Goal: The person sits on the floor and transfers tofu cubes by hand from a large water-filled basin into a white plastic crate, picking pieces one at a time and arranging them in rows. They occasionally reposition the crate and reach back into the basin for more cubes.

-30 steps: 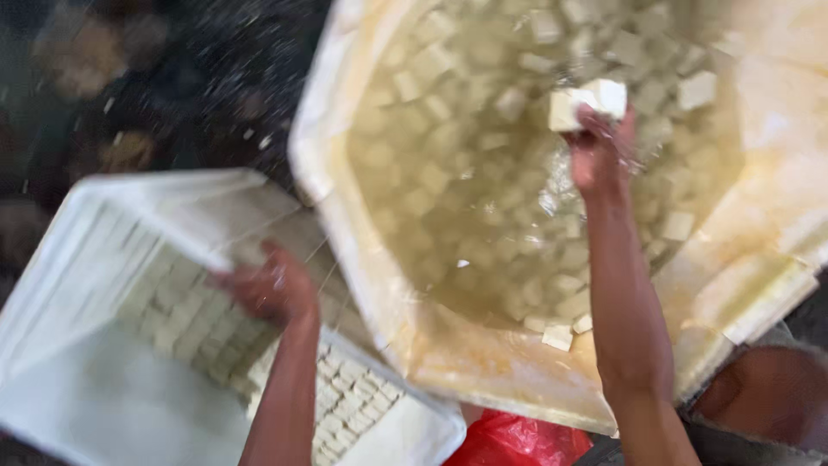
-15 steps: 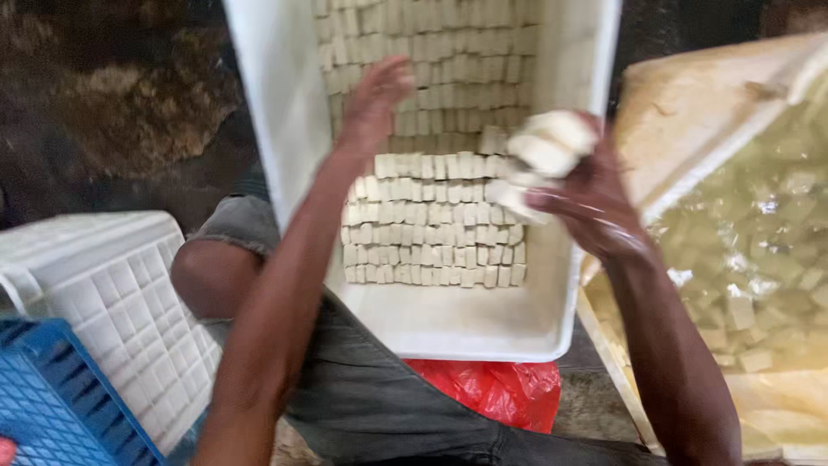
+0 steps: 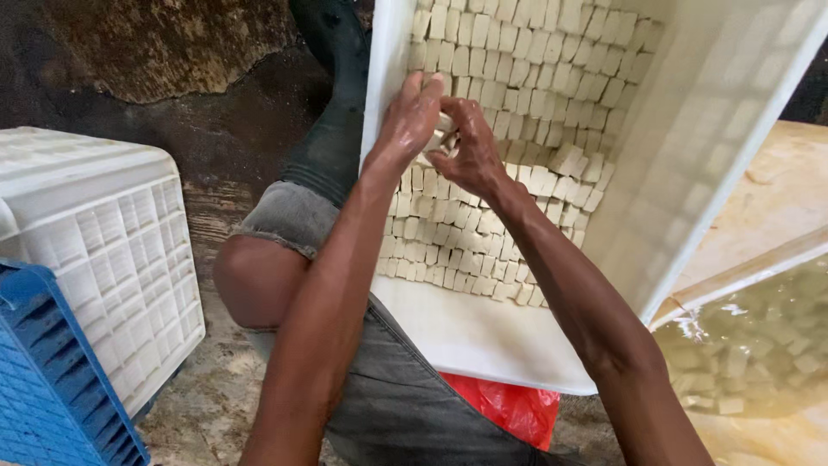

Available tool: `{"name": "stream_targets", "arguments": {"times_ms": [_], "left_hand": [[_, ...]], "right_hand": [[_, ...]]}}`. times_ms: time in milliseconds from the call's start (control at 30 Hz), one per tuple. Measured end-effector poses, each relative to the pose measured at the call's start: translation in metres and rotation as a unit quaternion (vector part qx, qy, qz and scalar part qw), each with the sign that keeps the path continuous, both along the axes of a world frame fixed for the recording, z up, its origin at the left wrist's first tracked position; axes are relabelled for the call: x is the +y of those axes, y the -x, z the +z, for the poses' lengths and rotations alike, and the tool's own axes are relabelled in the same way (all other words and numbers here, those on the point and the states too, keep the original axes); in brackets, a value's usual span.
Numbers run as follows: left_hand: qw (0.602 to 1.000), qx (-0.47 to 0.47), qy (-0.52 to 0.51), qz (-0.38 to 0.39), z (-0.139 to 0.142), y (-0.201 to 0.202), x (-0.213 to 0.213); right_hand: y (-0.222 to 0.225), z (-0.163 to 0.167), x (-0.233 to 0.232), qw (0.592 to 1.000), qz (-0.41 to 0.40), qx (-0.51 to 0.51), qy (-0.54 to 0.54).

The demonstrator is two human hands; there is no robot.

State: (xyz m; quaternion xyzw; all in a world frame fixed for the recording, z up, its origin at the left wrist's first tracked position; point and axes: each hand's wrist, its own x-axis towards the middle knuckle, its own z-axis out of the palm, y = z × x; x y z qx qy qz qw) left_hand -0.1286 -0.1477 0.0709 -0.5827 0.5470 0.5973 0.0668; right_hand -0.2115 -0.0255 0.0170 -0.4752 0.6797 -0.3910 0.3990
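A white plastic crate (image 3: 690,173) rests tilted on my lap, its bottom lined with rows of small pale tofu cubes (image 3: 526,69). My left hand (image 3: 410,116) and my right hand (image 3: 470,147) meet over the left side of the rows. Both have their fingers pinched on pale cubes (image 3: 442,138) among the packed ones. How many cubes they hold is hidden by the fingers.
To my right, a pale tub (image 3: 768,259) holds cloudy water with floating cubes (image 3: 759,354). A white crate (image 3: 95,233) stacked over a blue crate (image 3: 43,380) stands at my left. A red plastic bag (image 3: 509,406) lies under the tilted crate. Dark wet ground lies beyond.
My right hand carried cubes from the tub into the crate. Both hands have come together on the rows. The view has shifted closer to the crate.
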Motion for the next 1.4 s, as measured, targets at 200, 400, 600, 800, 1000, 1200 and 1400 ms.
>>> {"name": "stream_targets", "arguments": {"times_ms": [200,400,600,800,1000,1200,1400], "left_hand": [[0.991,0.038,0.101,-0.078,0.003,-0.001,0.003],[0.986,-0.124,-0.030,-0.107,0.003,-0.001,0.006],[0.995,-0.079,0.066,-0.021,-0.008,-0.021,0.037],[0.978,-0.097,0.166,-0.074,-0.045,-0.024,0.056],[0.968,-0.130,0.172,-0.127,-0.050,-0.024,0.064],[0.754,-0.163,0.292,-0.566,-0.062,-0.015,0.049],[0.775,-0.148,0.277,-0.548,-0.073,-0.017,0.034]], "right_hand": [[-0.014,-0.012,-0.009,0.981,0.155,0.113,0.015],[-0.028,-0.013,-0.012,0.969,0.173,-0.174,-0.034],[-0.013,-0.012,-0.016,0.975,-0.056,-0.201,-0.074],[0.039,-0.004,0.043,0.882,-0.295,-0.366,-0.024],[0.051,0.046,0.133,0.847,-0.334,-0.414,0.006],[0.054,0.076,0.179,0.848,-0.361,-0.384,-0.054],[0.068,0.069,0.194,0.869,-0.354,-0.340,-0.059]]}}
